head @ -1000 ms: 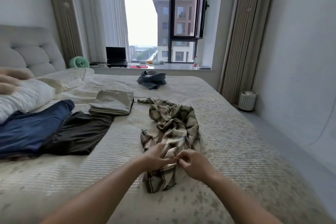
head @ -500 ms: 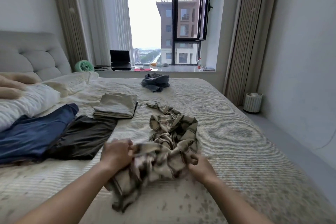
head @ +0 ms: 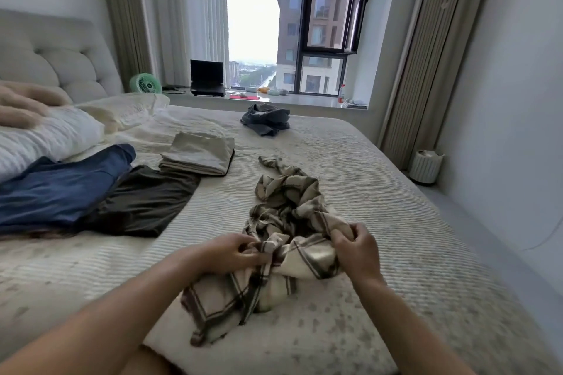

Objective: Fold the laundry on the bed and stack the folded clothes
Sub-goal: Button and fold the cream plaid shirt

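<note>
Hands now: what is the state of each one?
Left hand: grips the plaid shirt.
Right hand: grips the plaid shirt.

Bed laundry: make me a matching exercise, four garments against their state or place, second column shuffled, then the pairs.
Garments
1. plaid shirt
2. beige garment
3. grey-blue garment
4. blue garment

States or places
A. crumpled heap at the far end of the bed, near the window
B. gripped by the left hand and the right hand
C. laid out beside the white pillow
D. folded into a neat rectangle

Pairs: 1-B, 2-D, 3-A, 4-C
</note>
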